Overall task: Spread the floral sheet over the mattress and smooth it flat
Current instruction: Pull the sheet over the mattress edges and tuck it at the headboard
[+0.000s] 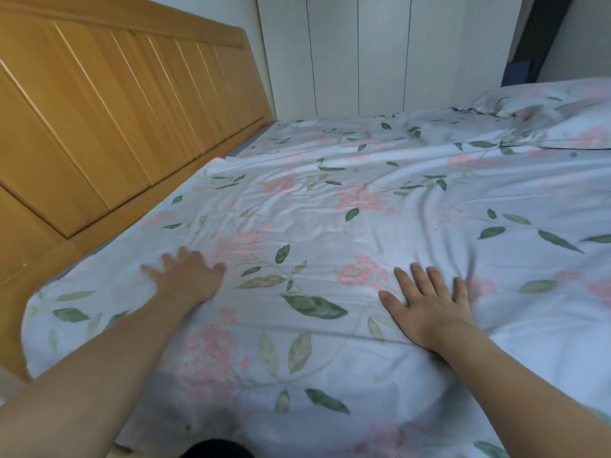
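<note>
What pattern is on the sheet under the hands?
The floral sheet is pale blue-white with pink flower clusters and green leaves, seen in the head view.

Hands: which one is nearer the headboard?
The left hand, flat on the sheet close to the wooden headboard. The right hand presses the sheet farther out toward the bed's middle.

The sheet (330, 233) is thin matt cloth, pale with printed pink flowers and green leaves, creased in soft ridges. The headboard (109, 110) is honey-coloured slatted wood with a faint satin sheen. The wardrobe doors (357, 54) look smooth and white, perhaps painted or laminated board.
</note>
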